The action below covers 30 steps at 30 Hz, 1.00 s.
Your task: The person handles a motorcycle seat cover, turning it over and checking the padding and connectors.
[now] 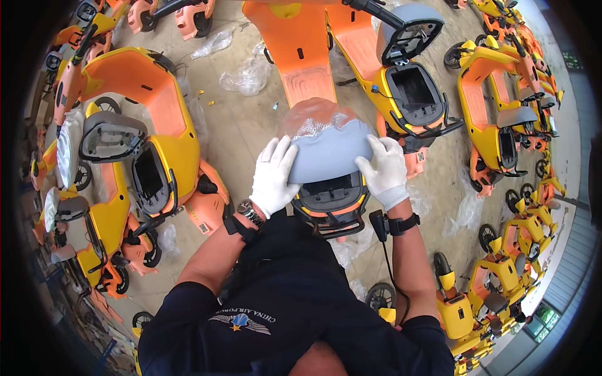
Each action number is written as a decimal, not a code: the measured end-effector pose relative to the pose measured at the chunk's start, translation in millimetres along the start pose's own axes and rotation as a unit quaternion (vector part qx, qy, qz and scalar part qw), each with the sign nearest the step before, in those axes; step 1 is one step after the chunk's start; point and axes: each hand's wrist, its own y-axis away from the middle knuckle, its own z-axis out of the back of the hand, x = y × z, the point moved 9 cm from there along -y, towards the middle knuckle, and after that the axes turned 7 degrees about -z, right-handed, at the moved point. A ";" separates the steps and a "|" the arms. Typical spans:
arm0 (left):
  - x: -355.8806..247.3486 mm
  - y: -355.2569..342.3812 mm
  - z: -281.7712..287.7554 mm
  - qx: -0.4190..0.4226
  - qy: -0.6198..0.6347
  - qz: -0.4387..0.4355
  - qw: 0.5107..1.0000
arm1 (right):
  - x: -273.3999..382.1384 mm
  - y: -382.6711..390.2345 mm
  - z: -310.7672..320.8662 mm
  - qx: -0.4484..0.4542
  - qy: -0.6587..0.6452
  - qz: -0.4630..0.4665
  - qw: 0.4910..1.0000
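Observation:
A grey scooter seat (329, 153) is in front of me, tilted a little up at the rear, with the dark storage box (327, 191) showing under its near edge. Clear plastic wrap (316, 116) is bunched over the seat's far end. My left hand (273, 175), in a white glove, grips the left side of the seat with the thumb toward its near edge. On the opposite side my right hand (384, 168), gloved the same, holds the seat between thumb and fingers. The scooter's orange footboard (307, 84) extends away beyond the seat.
At the left stands a yellow and orange scooter (179, 116) with its seat flipped up. Close on the right is another scooter (421, 94), its seat raised. Crumpled clear plastic (248, 76) lies on the floor. More scooters (498, 276) line the right side.

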 end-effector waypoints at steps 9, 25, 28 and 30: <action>9.4 -16.4 -10.2 0.080 0.082 -0.059 0.992 | 64.4 -3.8 -29.9 0.064 0.012 0.135 0.989; 19.9 -56.5 -10.2 0.136 0.261 -0.100 0.950 | 47.9 -26.0 -41.9 0.054 -0.036 0.115 0.991; 8.4 -65.6 -28.4 0.197 0.212 -0.168 0.942 | 48.5 -32.0 -39.8 0.021 -0.053 0.121 0.991; 15.4 -67.7 -36.9 0.219 0.222 -0.144 0.939 | 46.8 -30.6 -36.9 0.012 -0.064 0.114 0.991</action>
